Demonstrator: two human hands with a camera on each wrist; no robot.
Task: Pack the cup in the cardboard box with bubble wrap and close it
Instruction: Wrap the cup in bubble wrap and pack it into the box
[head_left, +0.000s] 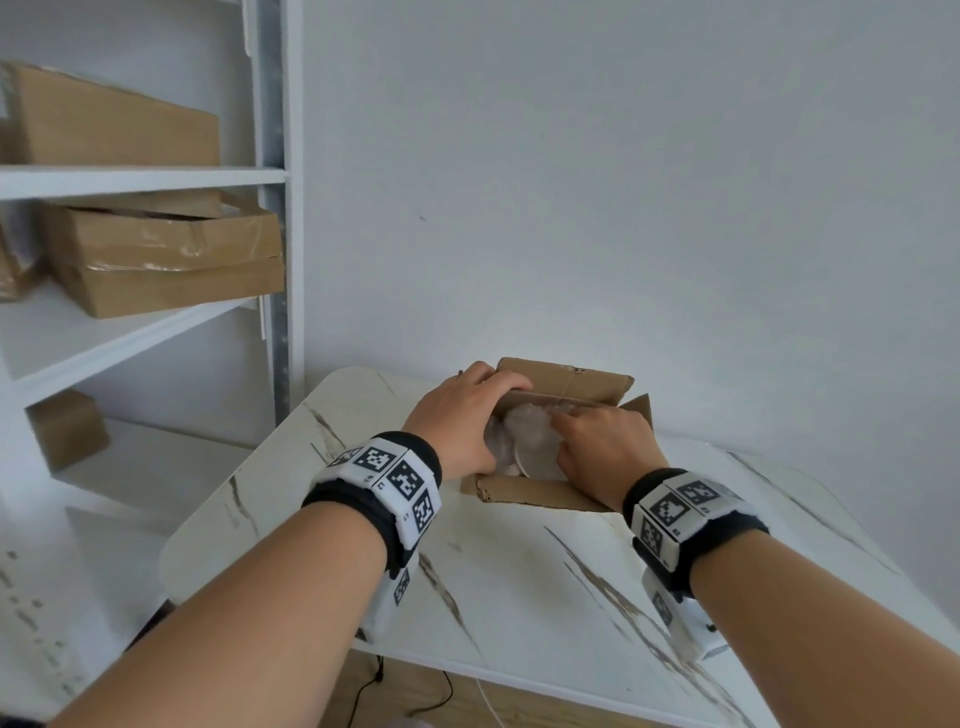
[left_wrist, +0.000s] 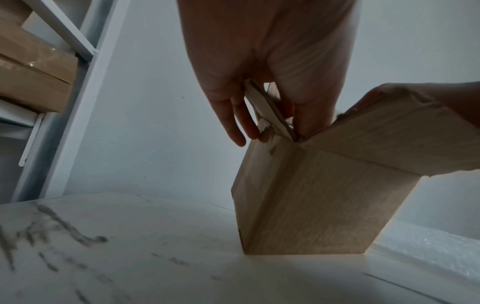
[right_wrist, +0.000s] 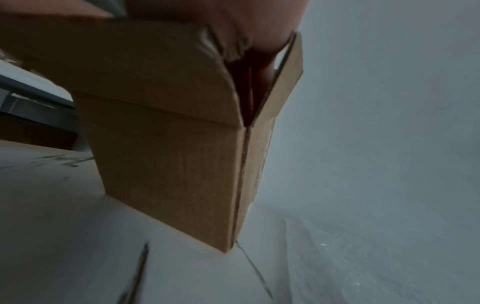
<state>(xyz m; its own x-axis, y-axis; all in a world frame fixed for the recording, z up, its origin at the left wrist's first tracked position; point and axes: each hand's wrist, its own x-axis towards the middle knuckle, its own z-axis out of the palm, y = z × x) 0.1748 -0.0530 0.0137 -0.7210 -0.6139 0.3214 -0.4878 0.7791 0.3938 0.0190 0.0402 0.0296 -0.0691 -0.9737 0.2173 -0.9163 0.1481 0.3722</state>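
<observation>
On marble table (head_left: 519, 571), cardboard box (head_left: 524, 491) stands upright, flaps open.

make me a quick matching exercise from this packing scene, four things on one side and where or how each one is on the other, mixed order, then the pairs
1. left hand
2. right hand
3. bubble wrap
4. cardboard box

A. standing on the marble table, flaps open
B. bunched inside the box
C. gripping the box's left flap
D. reaching into the box from the right

Pairs: 1-C, 2-D, 3-B, 4-A
</observation>
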